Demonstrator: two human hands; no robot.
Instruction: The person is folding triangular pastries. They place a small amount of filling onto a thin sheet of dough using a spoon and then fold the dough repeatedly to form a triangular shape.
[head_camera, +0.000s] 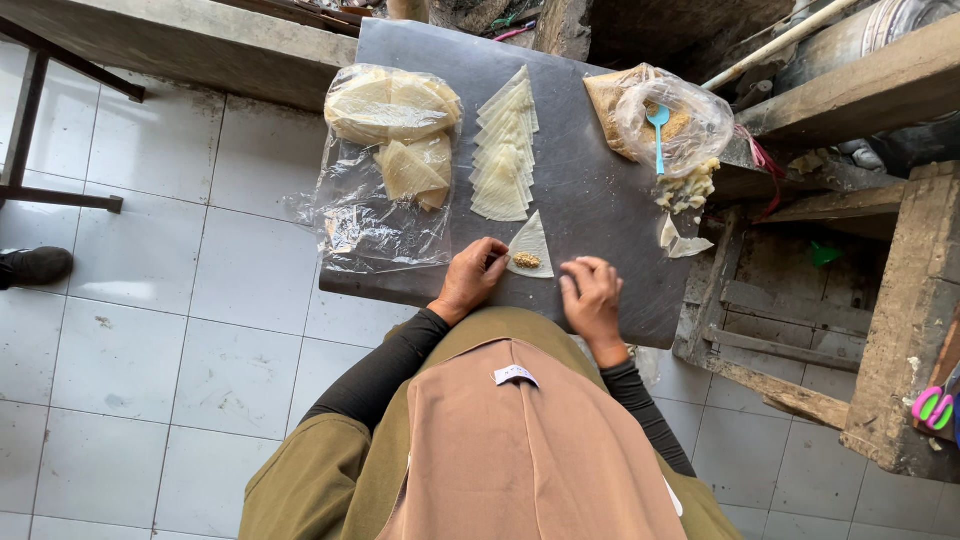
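Triangular pastry wrapper (531, 243) lies flat on the grey board (590, 190), near its front edge, w/ a small dab of brownish filling (527, 260) on its lower part. Left hand (472, 278) rests at the wrapper's left edge, fingers curled, fingertips touching the sheet; not clamped round anything. Right hand (591, 296) sits just right of the wrapper, apart from it, fingers bent down onto the board, holding nothing that shows.

Just behind the wrapper: a fanned row of more triangular wrappers (506, 148), overlapping, running toward the board's far edge. Left of that row, a clear plastic bag (385, 170) spread on the board w/ a stack of pale wrapper sheets (392, 105) at the far end and a few cut triangles (415, 168) below it.

Right far corner: a second clear bag (672, 122) holding crumbly brown filling, a light-blue spoon (658, 135) standing in it. Near side of that bag: a pile of small folded pieces (688, 187), plus a couple of wrapper scraps (683, 241) at the board's right edge.

Person wears black sleeves, olive garment, tan cloth in front. White tiled floor (150, 300) to the left, w/ a dark shoe (38, 265) at the far left. Rough wooden frame (890, 300) to the right; pink-handled scissors (935, 406) at the right edge.
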